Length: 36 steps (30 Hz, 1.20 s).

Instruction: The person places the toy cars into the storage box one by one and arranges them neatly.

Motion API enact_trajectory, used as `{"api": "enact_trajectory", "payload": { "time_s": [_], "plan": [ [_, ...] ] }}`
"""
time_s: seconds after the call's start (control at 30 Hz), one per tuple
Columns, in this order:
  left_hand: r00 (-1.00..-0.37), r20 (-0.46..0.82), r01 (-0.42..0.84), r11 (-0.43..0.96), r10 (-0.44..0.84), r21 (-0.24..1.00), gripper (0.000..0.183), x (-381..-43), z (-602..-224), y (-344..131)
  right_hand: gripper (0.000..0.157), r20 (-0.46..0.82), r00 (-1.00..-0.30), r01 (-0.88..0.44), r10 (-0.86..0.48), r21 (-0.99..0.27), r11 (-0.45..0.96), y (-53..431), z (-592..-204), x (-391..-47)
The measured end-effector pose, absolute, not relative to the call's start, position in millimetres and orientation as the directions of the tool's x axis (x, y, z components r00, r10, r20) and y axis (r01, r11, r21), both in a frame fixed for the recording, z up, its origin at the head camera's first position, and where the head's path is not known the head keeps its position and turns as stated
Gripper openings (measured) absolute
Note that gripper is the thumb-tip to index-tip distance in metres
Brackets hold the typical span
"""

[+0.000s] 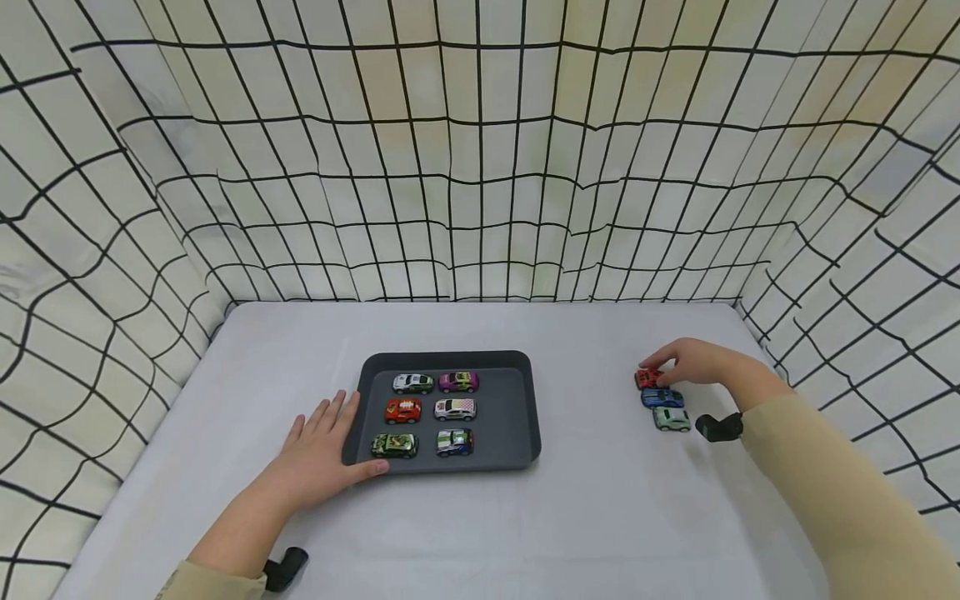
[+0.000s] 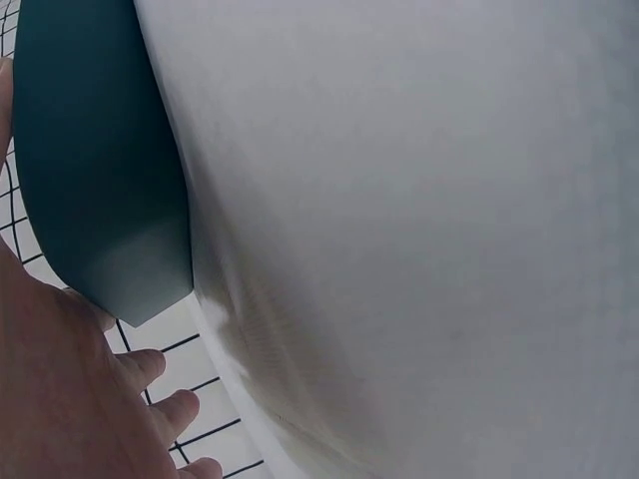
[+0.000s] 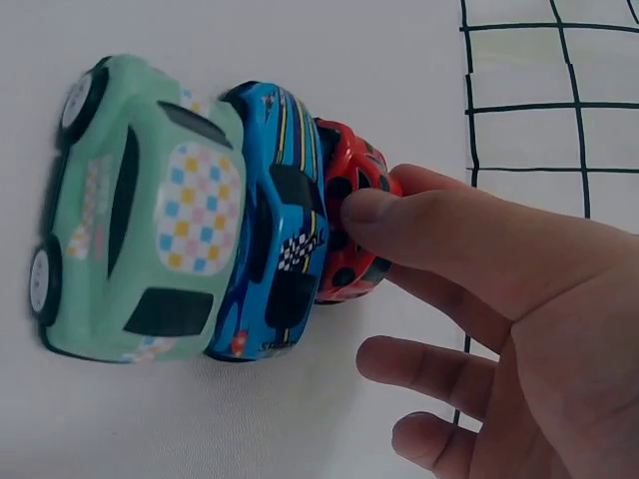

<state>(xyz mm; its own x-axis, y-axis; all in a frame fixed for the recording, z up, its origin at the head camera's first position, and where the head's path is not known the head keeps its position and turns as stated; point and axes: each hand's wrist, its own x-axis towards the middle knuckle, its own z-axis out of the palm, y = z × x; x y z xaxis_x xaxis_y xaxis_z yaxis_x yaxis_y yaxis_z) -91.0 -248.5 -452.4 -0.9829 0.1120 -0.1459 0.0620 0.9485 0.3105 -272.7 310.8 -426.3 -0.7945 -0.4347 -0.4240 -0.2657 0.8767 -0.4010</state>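
My right hand (image 1: 701,362) pinches a red toy car with black spots (image 3: 349,264) between thumb and index finger, the other fingers apart from it. Beside that car, side by side, stand a blue striped toy car (image 3: 285,200) and a mint green one with a checkered roof (image 3: 185,225). My left hand (image 1: 315,458) lies spread along the left side of a dark grey tray (image 1: 502,442), fingers straight and thumb at its front rim. In the left wrist view the tray's outer wall (image 2: 110,170) hides the thumb side.
Several toy cars stand in two columns in the tray, among them a red one (image 1: 402,410), a purple one (image 1: 458,382) and a green patterned one (image 1: 394,446). A white cloth covers the table (image 1: 585,517). Black-gridded white curtains (image 1: 480,167) enclose the back and sides.
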Motion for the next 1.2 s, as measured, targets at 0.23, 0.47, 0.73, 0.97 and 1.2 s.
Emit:
{"api": "enact_trajectory", "payload": {
  "time_s": [0.23, 0.47, 0.73, 0.97, 1.2],
  "plan": [
    [-0.979, -0.169, 0.056, 0.953, 0.11, 0.297, 0.126, -91, -451, -247, 0.035, -0.439, -0.787, -0.267, -0.434, -0.392, 0.88, 308, -423, -274],
    [-0.979, -0.173, 0.055, 0.951, 0.112, 0.304, 0.126, -91, -450, -248, 0.036, -0.447, -0.779, -0.267, -0.44, -0.398, 0.878, 306, -424, -278],
    [-0.98, -0.16, 0.063, 0.943, 0.12, 0.326, 0.126, -93, -458, -253, 0.041, -0.442, -0.768, -0.252, -0.463, -0.455, 0.854, 307, -427, -281],
    [-0.979, -0.166, 0.064, 0.949, 0.121, 0.309, 0.126, -93, -458, -252, 0.042, -0.414, -0.782, -0.258, -0.466, -0.467, 0.846, 306, -422, -282],
    [-0.98, -0.156, 0.068, 0.95, 0.12, 0.305, 0.126, -95, -462, -254, 0.043, -0.414, -0.786, -0.241, -0.459, -0.478, 0.844, 300, -419, -282]
  ]
}}
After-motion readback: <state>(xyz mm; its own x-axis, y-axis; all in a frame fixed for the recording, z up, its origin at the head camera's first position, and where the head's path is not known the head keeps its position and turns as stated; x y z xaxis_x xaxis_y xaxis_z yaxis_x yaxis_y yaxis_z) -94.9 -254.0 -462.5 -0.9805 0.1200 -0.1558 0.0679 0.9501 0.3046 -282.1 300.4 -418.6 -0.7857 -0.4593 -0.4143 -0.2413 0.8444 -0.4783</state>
